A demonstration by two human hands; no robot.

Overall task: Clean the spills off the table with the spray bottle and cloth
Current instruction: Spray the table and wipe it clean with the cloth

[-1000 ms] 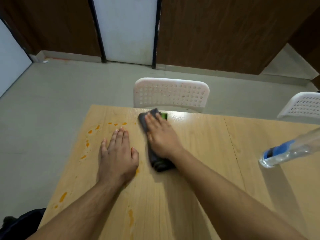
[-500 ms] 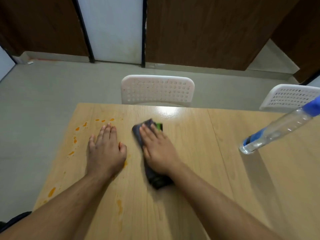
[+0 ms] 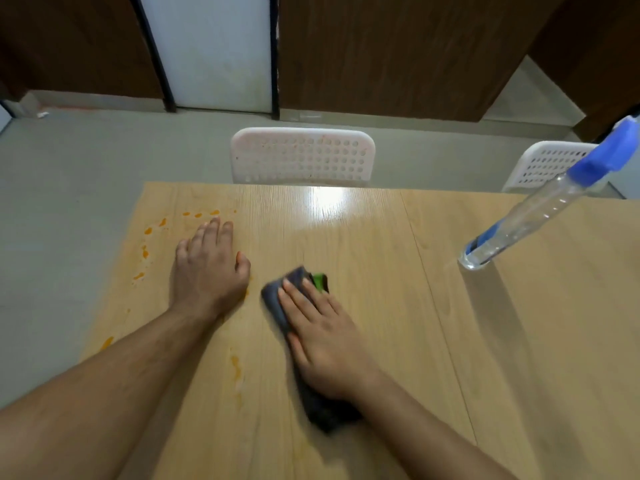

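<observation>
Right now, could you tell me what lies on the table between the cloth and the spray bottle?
Nothing: in the head view, only bare wooden table lies between the cloth under the right hand and the spray bottle.

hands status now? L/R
Left hand: open, flat on the table, holding nothing.
Right hand: open, fingers straight, pressing the cloth onto the table.
</observation>
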